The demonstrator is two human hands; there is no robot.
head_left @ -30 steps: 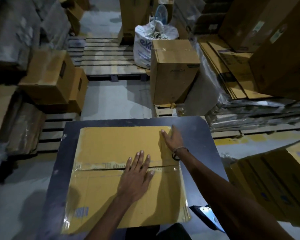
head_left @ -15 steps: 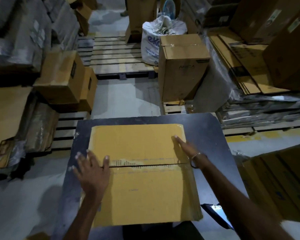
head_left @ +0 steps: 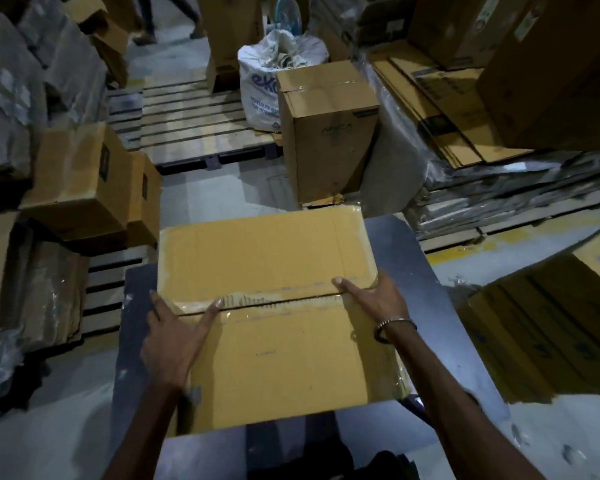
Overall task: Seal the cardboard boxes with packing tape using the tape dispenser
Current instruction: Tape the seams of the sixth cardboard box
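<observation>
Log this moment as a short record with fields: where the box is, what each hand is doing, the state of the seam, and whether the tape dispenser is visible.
box: flat cardboard box lying on the dark table
left hand: left hand grips the box's left edge at the seam, thumb on top
right hand: right hand holds the right edge, thumb on the seam; bracelet on the wrist
seam: centre seam shows as a dark line, with torn cardboard along it
tape dispenser: not in view
background: upright sealed box beyond the table

Yellow-brown cardboard box (head_left: pixel 267 258), dark table (head_left: pixel 413 271)
</observation>
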